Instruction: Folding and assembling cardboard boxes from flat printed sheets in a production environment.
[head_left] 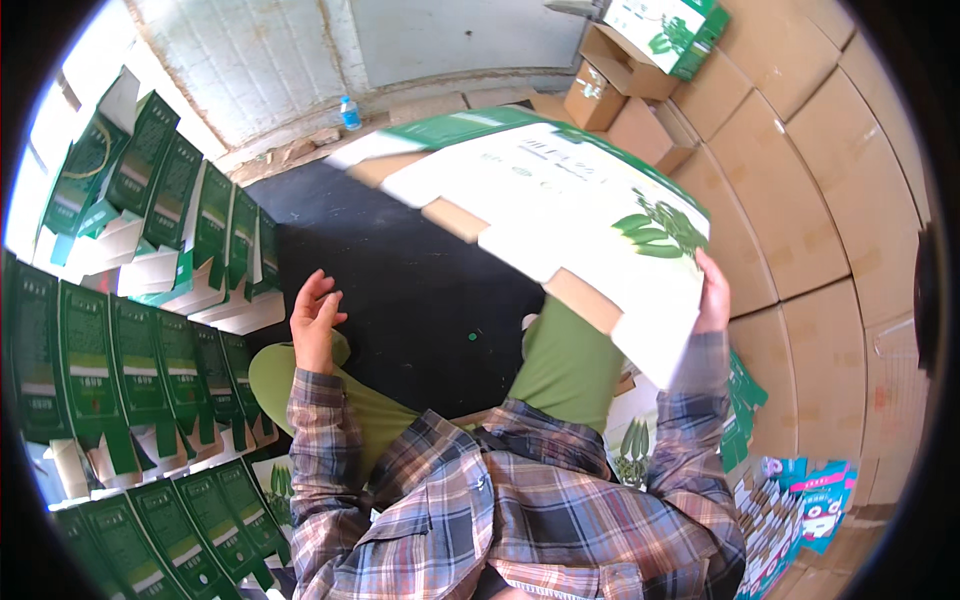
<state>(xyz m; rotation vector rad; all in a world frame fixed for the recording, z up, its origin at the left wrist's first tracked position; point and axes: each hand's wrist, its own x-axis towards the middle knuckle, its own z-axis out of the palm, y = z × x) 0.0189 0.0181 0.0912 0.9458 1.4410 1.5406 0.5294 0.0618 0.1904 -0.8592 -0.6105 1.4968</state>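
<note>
A flattened white and green carton (560,215), printed with green pods and leaves, is held up at a tilt by my right hand (714,292), whose fingers grip its right edge. Brown inner flaps show along its near side, and it hangs above the black work surface (400,260). My left hand (317,318) is raised over the left part of that surface, fingers parted and curled a little, with nothing in it. The carton's underside is hidden.
Rows of green box cartons (140,350) stand stacked on my left. Brown cardboard boxes (800,180) form a wall on the right. Opened brown boxes (625,85) lie at the back right, a blue bottle (349,113) by the back wall. Colourful folded packaging (800,510) sits at the lower right.
</note>
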